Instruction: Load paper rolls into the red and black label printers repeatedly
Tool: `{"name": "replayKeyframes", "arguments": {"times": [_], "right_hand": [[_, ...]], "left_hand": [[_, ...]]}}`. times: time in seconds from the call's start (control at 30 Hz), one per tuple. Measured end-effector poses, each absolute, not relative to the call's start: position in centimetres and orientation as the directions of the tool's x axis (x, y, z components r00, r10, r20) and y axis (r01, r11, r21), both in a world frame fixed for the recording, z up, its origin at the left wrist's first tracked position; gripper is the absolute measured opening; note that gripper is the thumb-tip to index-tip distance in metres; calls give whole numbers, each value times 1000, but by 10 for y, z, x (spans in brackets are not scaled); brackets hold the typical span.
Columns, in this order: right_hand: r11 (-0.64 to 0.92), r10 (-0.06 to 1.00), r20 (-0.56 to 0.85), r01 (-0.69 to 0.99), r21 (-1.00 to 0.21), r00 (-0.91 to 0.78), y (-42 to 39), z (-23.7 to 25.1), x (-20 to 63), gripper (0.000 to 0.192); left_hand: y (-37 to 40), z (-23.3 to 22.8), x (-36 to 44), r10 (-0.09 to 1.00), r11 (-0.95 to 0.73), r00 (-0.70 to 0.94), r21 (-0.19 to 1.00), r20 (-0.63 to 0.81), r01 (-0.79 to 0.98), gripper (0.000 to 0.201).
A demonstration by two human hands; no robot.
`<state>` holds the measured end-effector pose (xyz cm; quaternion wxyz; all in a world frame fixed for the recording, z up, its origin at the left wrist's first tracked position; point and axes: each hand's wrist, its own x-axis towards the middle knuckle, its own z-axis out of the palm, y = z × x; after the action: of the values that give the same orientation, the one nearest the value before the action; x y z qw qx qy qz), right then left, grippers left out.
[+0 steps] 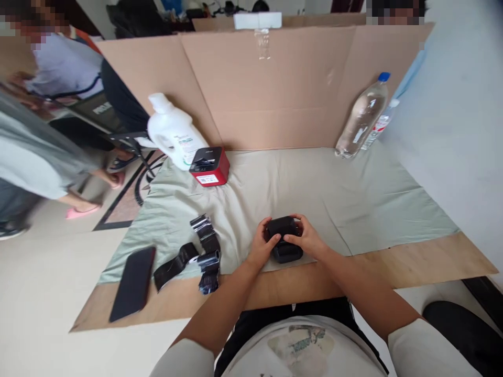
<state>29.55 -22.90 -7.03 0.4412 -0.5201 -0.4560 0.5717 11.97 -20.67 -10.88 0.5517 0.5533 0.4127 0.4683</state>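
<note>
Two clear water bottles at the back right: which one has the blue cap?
The nearer, larger bottle, leaning against the cardboard wall, has the blue cap. The smaller bottle behind it has a red-and-white label; its cap looks pale.

My left hand point(262, 245) and right hand point(308, 240) are both bare: no gloves, no rings, no watch or band at either wrist. My forearms are uncovered up to the elbows, where pale, off-white sleeves end in soft rounded cuffs. The top is the same light cloth across my chest, with a faded greenish-grey print in the middle, too blurred to read. Below it, near my lap, I am wearing dark, almost black clothing.
</note>
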Motion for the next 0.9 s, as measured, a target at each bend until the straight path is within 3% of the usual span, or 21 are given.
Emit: {"name": "replayKeyframes", "arguments": {"times": [0.13, 0.2, 0.27, 0.33, 0.43, 0.63, 0.9], "right_hand": [[-247, 969, -242, -143, -958, -50, -198, -69, 317, 83], [-271, 948, -295, -186, -945, 121, -165, -63, 349, 75], [-268, 857, -308, -154, -951, 414, -126, -54, 392, 57], [-261, 805, -286, -122, -958, 520, -90, -43, 440, 41], [-285, 729, -263, -69, -956, 632, -55, -33, 501, 31], [-389, 643, -210, 78, -918, 737, -41, -41, 553, 31], [-526, 646, -55, 392, -754, 761, -49, -28, 545, 35]], "left_hand": [[-206, -112, 123, 980, -22, 196, 996, 39, -85, 74], [-207, -114, 125, 976, -29, 216, 999, 22, 30, 65], [-208, -114, 125, 965, -69, 262, 980, 18, 185, 50], [-207, -111, 125, 948, -113, 318, 947, 12, 302, 35], [-204, -105, 124, 931, -152, 365, 908, -1, 390, 25], [-203, -98, 124, 920, -176, 393, 897, 2, 407, 22], [-203, -98, 129, 915, -187, 404, 892, 5, 412, 16]]}}
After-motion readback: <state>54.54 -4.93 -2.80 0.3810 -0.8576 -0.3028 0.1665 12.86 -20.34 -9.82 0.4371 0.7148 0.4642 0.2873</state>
